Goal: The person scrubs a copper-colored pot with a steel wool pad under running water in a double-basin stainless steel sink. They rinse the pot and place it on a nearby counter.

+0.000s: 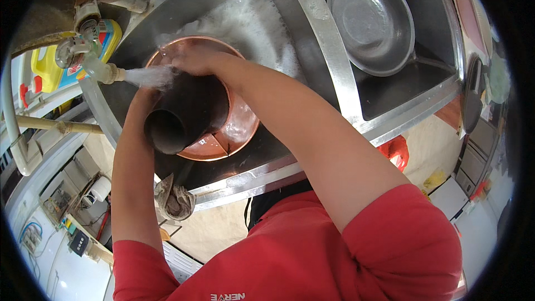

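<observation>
A copper hot pot (244, 127) with a tall dark chimney (196, 104) at its centre stands tilted in the left sink basin (142, 46). My right hand (194, 60) reaches over the pot into its far side, behind the chimney. Its fingers are blurred by spray, so I cannot see whether they hold something. My left hand (147, 94) is at the pot's left side, mostly hidden by the chimney and the water; its grip does not show. Water (150, 77) pours from a tap nozzle (115, 74) onto the pot near both hands.
Foamy water (250, 25) lies in the basin behind the pot. A metal divider (322, 29) separates it from the right basin, where a round metal bowl (370, 23) sits. A crumpled cloth (175, 200) hangs at the front edge. A yellow jug (46, 69) stands left of the tap.
</observation>
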A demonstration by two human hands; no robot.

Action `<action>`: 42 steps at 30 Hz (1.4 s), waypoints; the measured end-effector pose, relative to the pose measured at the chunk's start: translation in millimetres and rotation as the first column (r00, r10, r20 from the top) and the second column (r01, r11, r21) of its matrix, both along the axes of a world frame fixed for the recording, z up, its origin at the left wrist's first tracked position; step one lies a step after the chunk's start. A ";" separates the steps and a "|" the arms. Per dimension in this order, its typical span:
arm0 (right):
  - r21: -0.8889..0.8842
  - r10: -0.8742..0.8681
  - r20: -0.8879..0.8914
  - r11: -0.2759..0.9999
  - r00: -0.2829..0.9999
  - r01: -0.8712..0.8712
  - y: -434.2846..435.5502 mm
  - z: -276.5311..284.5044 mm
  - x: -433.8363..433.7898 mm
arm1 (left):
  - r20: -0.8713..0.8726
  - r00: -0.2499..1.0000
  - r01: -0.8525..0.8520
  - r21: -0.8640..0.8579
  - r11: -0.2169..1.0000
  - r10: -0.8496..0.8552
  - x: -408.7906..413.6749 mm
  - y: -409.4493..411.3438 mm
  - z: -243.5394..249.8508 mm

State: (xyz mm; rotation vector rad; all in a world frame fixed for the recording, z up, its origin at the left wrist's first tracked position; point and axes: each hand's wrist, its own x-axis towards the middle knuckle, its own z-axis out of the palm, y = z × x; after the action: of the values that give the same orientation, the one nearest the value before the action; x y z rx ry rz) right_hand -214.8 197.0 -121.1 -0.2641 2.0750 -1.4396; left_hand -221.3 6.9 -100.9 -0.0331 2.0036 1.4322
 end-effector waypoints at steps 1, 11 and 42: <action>0.019 -0.065 0.028 0.998 0.998 0.064 4.5 2.4 7.7 | 0.020 0.998 -0.061 0.018 0.998 0.061 1.7 4.9 3.5; 0.111 -0.664 -0.272 0.697 0.696 0.709 19.8 72.1 122.5 | -0.106 0.970 -0.194 0.210 0.958 0.220 36.7 -48.2 -23.6; 0.145 -0.714 0.545 0.596 0.439 0.790 35.6 70.9 113.6 | 0.708 0.105 -0.994 0.052 0.097 0.698 205.3 78.7 62.2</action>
State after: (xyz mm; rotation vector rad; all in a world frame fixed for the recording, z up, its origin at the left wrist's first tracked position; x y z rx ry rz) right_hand -101.3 232.6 -50.2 1.1001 1.6059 -1.8442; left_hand -16.0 85.6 -38.7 -1.5758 0.8299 2.3334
